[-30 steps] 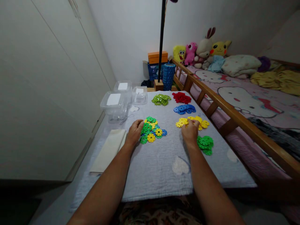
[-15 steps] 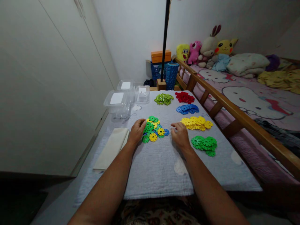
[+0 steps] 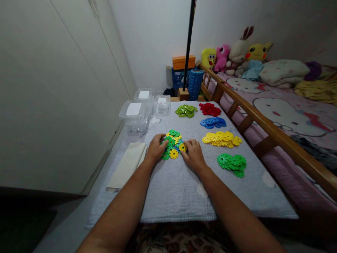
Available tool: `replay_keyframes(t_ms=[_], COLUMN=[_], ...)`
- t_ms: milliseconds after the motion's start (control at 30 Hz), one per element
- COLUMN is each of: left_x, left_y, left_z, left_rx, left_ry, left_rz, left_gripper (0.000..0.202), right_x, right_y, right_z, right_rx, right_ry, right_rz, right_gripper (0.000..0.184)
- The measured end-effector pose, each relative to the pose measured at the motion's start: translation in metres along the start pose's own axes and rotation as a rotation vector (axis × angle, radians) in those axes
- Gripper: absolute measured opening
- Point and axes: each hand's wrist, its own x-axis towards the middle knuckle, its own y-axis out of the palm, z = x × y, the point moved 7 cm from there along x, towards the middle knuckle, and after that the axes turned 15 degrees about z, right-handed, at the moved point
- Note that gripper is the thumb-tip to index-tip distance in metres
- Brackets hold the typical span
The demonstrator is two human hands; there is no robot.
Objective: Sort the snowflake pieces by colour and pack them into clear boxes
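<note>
A mixed pile of flower-shaped plastic discs (image 3: 173, 153), green, yellow and blue, lies on the cloth in front of me. My left hand (image 3: 156, 147) rests against its left edge, thumb and fingers apart, touching green discs. From the other side my right hand (image 3: 194, 154) reaches onto the pile, its thumb and fingertips spread around a yellow disc (image 3: 182, 147) and partly covering the blue ones. Sorted by colour on the right are green discs (image 3: 231, 163), yellow discs (image 3: 221, 138), blue discs (image 3: 213, 122), red pieces (image 3: 210, 109) and light green pieces (image 3: 186, 110).
Clear plastic boxes (image 3: 135, 119) with white labels stand at the back left of the cloth-covered table (image 3: 173, 196). A folded cream cloth (image 3: 126, 167) lies near my left forearm. The wooden bed rail (image 3: 252, 119) runs along the right side, and a black pole (image 3: 188, 49) rises behind.
My right hand has moved left, from beside the mixed pile onto its right edge. My left hand has closed in slightly on the green discs. The view has shifted a little.
</note>
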Motion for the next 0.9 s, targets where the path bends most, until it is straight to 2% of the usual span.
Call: replay_keyframes(t_ms=[233,500,600,700,900], left_x=[0.001,0.003,0.004,0.004,0.004], left_y=[0.002,0.005,0.009,0.011,0.014], left_z=[-0.004,-0.003,-0.006,-0.007,-0.001], left_rx=[0.089,0.112,0.118,0.129,0.175], left_ry=[0.04,0.067,0.106,0.145,0.169], left_rz=[0.037,0.065,0.118,0.155,0.195], left_gripper=[0.025,0.025,0.029,0.037,0.045], right_x=[0.001,-0.002,-0.005,-0.009,-0.019], right_y=[-0.003,-0.017,-0.037,-0.067,-0.128], right_z=[-0.01,-0.021,-0.034,-0.061,-0.13], right_rx=[0.059,0.324,0.366,0.343,0.051], right_ry=[0.0,0.01,0.041,0.12,0.302], right_rz=[-0.033,-0.103,-0.167,-0.229,-0.339], right_gripper=[0.028,0.023,0.022,0.019,0.013])
